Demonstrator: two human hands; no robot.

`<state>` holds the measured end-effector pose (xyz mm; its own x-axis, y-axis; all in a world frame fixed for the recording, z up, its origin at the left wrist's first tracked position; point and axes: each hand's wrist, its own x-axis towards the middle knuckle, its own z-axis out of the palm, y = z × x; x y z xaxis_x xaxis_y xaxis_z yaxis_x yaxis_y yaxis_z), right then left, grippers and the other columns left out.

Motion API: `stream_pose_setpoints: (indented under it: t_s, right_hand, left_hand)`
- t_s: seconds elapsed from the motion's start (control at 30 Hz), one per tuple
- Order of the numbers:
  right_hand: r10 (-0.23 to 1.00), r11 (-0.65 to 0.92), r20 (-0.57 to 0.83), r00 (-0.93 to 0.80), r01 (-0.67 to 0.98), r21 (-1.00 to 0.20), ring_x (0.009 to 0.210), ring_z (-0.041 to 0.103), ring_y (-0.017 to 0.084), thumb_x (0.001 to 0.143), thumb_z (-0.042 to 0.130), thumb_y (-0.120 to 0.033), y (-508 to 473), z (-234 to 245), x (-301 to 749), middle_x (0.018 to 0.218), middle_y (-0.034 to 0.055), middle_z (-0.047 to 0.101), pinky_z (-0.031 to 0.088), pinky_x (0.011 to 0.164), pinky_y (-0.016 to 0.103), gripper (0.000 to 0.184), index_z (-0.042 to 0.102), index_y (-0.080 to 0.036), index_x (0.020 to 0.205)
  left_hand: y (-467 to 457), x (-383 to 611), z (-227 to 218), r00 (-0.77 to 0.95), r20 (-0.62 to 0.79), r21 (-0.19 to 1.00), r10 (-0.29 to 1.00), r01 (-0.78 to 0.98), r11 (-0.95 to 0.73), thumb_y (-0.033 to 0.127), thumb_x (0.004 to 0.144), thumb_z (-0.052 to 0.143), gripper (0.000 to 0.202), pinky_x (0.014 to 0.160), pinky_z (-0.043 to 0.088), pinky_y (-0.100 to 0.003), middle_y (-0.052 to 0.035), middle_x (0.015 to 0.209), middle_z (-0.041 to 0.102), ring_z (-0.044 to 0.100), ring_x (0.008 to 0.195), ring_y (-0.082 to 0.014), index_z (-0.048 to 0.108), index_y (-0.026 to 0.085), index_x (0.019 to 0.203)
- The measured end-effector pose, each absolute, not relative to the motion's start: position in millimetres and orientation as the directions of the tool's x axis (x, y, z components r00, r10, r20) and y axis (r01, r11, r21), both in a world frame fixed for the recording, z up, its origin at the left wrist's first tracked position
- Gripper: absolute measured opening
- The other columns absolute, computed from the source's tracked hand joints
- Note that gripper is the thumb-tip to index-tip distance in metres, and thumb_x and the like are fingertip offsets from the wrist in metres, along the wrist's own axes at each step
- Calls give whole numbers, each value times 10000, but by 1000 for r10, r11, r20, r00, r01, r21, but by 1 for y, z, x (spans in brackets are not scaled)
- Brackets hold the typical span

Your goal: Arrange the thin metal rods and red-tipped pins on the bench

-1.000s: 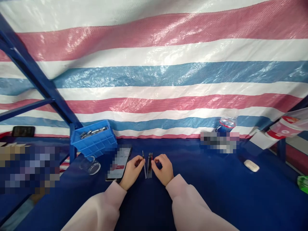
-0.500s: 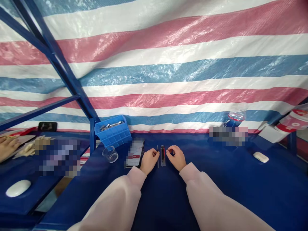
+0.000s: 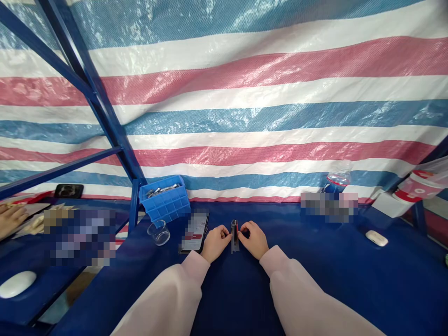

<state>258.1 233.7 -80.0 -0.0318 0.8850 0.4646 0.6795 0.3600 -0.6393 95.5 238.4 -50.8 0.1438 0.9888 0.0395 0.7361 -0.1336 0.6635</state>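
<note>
A small bundle of thin pen refills [image 3: 234, 232], dark and red, lies on the blue table cloth [image 3: 315, 280] straight ahead. My left hand [image 3: 216, 242] is curled, with its fingertips pressed against the bundle's left side. My right hand [image 3: 254, 239] is curled too, and its pinched fingers touch the bundle's right side. Both hands squeeze the refills together between them. Pale pink sleeves cover both my arms.
A phone [image 3: 194, 232] lies left of my left hand, with a small glass beaker [image 3: 158, 232] and a blue crate of metal parts [image 3: 164, 202] beyond it. A water bottle [image 3: 335, 179] and a white case [image 3: 376, 238] sit right. Another person's hand [image 3: 10, 216] rests far left.
The single refill that lay apart on the left now sits against the others. Both my hands have closed in on the bundle. The view has shifted slightly.
</note>
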Motion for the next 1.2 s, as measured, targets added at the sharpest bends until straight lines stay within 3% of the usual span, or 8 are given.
stream_pose_setpoints:
  t_s: [0.4,1.2]
  right_hand:
    - [873,374,486,-42,699,-610,671,512,169,707,571,-223,235,-83,256,699,14,534,414,619,283,42,543,-217,675]
    - [922,279,386,-39,759,-588,749,507,150,734,584,-240,232,-71,254,786,13,536,375,707,258,45,572,-198,730]
  left_hand:
    - [238,95,-52,135,41,659,990,741,-128,359,735,525,182,507,296,-223,36,542,527,486,519,-111,539,184,686]
    - [243,93,-53,198,42,637,979,750,-179,361,748,512,180,506,279,-220,46,548,501,469,523,-104,541,185,730]
